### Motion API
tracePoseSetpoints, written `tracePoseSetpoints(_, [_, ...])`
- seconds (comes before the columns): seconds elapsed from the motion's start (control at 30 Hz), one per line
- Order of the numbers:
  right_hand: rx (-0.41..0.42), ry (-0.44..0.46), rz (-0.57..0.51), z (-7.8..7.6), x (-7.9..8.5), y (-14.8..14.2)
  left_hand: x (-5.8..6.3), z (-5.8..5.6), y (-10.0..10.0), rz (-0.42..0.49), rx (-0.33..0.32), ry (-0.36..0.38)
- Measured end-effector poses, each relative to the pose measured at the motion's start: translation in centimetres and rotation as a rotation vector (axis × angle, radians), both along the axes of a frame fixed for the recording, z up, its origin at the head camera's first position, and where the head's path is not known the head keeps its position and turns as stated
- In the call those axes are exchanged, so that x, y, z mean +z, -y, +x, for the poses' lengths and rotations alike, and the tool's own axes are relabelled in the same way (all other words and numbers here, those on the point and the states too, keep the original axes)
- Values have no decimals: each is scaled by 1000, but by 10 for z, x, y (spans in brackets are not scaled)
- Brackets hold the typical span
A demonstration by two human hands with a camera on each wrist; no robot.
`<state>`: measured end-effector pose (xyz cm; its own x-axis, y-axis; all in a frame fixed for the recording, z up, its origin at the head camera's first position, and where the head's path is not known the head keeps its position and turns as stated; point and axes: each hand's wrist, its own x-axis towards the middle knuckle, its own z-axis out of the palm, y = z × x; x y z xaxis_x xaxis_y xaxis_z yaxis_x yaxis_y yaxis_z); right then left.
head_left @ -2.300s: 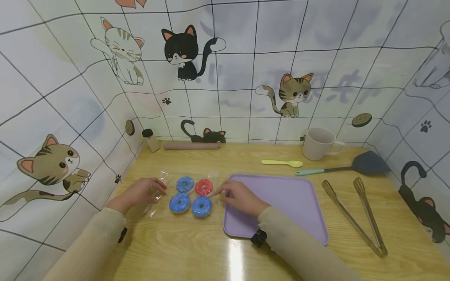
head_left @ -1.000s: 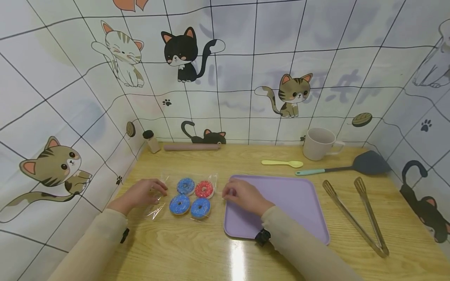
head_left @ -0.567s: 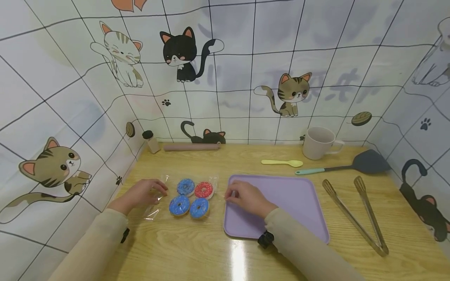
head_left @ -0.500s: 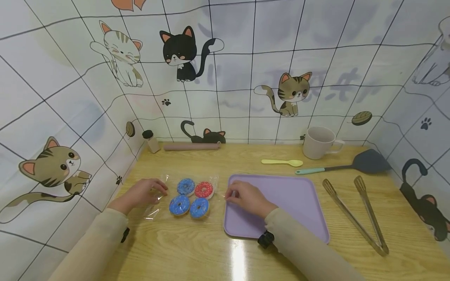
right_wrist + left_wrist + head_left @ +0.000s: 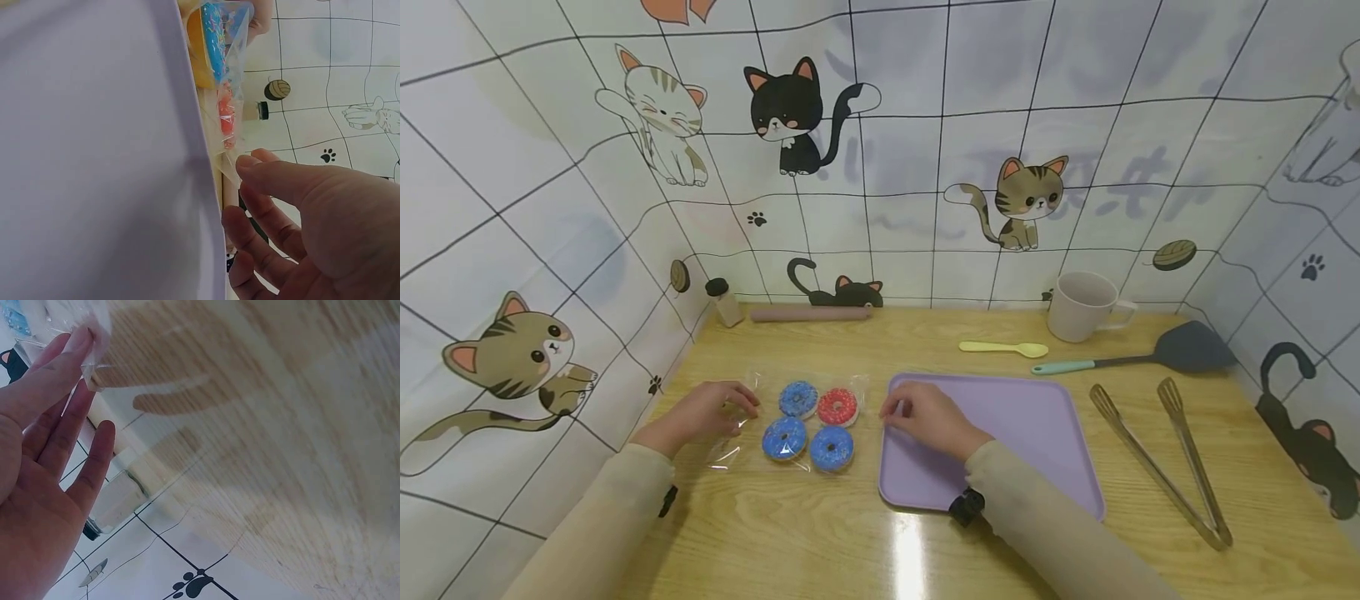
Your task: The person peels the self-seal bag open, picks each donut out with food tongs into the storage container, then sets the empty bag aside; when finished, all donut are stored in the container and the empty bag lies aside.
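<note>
A clear plastic bag (image 5: 808, 464) lies flat on the wooden table with several ring donuts inside: a red one (image 5: 837, 407) at the upper right and blue sprinkled ones, such as the blue donut (image 5: 831, 449) at the lower right. My left hand (image 5: 706, 412) pinches the bag's left edge between thumb and fingertip; in the left wrist view the film (image 5: 97, 337) bunches at the thumb. At the bag's right edge, my right hand (image 5: 928, 418) pinches the film (image 5: 230, 164) with the thumb tip, other fingers loosely bent. That hand hovers over the lilac tray (image 5: 1022, 433).
Metal tongs (image 5: 1157, 467) lie spread right of the tray. Behind it are a yellow spoon (image 5: 1000, 347), a spatula (image 5: 1187, 346) and a mug (image 5: 1078, 307). A rolling pin (image 5: 808, 313) and a black-capped shaker (image 5: 724, 302) stand near the back wall.
My right hand has drawn a little to the right, from the bag's edge to over the tray. The lower right blue donut has just shifted slightly right. My left hand has hardly moved.
</note>
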<state>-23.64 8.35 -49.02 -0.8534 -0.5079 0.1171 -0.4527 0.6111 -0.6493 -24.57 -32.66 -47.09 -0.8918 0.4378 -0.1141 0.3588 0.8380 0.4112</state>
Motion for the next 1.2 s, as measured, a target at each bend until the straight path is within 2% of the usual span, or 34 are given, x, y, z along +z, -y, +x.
tracePoseSetpoints(0.27, [80, 7, -60, -13, -4, 11, -2, 0, 0, 3, 14, 22])
tracePoseSetpoints(0.5, [98, -3, -23, -21, -7, 27, -1, 4, -1, 23, 32, 48])
tracePoseSetpoints(0.8, [37, 20, 58, -19, 0, 36, -5, 5, -2, 25, 16, 36])
tracePoseSetpoints(1.2, [-26, 0, 40, -19, 2, 24, 2, 3, -4, 11, 0, 12])
